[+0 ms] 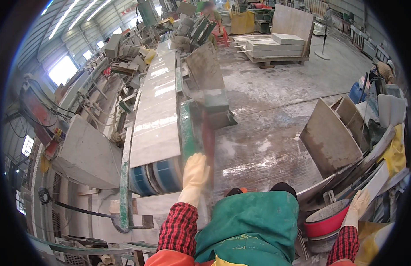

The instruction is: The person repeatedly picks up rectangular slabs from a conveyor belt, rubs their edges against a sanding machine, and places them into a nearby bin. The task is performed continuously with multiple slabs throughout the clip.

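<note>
My left hand [195,176], in a cream rubber glove, rests on the green side rail [187,128] at the near end of a conveyor machine. Its fingers lie stretched forward, holding nothing. Beside it, a long pale stone slab [155,111] lies on the conveyor, above a blue banded roller [166,174]. Far to the right, my right hand [357,206], gloved the same way, closes at the lower end of a white stone strip [377,182] that leans among other pieces. The fingertips are partly hidden there. Just left of that hand is a red-rimmed bucket [326,221].
Brown-grey boards [332,137] lean at the right, near yellow cloth [395,150]. A pallet of white slabs [276,46] stands farther back on the wet floor [254,150]. A large pale stone block [88,153] is left of the conveyor. Two other people are in the distance.
</note>
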`<action>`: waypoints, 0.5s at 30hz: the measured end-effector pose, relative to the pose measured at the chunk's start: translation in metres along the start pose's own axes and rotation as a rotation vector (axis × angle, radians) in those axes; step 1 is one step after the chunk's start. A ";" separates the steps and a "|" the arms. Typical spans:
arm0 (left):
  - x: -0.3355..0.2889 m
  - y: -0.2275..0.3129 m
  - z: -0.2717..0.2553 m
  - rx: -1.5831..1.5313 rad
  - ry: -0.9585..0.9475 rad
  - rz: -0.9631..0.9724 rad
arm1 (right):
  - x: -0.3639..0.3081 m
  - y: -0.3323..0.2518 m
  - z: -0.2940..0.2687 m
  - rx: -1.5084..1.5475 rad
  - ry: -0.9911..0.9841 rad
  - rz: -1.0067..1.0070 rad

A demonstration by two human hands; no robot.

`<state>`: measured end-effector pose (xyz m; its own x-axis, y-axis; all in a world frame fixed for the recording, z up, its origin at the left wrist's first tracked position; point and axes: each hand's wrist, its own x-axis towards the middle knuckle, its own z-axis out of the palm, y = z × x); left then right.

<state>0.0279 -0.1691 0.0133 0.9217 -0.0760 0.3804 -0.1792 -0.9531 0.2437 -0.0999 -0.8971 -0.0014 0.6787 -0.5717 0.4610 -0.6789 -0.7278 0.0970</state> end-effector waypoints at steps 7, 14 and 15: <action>-0.002 0.000 0.002 0.004 0.032 0.006 | -0.006 -0.006 -0.009 0.017 -0.036 -0.004; -0.004 -0.004 0.001 -0.006 0.037 0.024 | -0.014 -0.016 -0.022 0.039 -0.057 -0.007; -0.003 -0.004 -0.001 -0.007 0.032 0.024 | -0.015 -0.017 -0.021 0.038 -0.058 -0.012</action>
<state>0.0256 -0.1643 0.0120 0.9055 -0.0895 0.4148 -0.2038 -0.9491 0.2401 -0.1046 -0.8678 0.0085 0.7027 -0.5827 0.4082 -0.6600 -0.7482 0.0683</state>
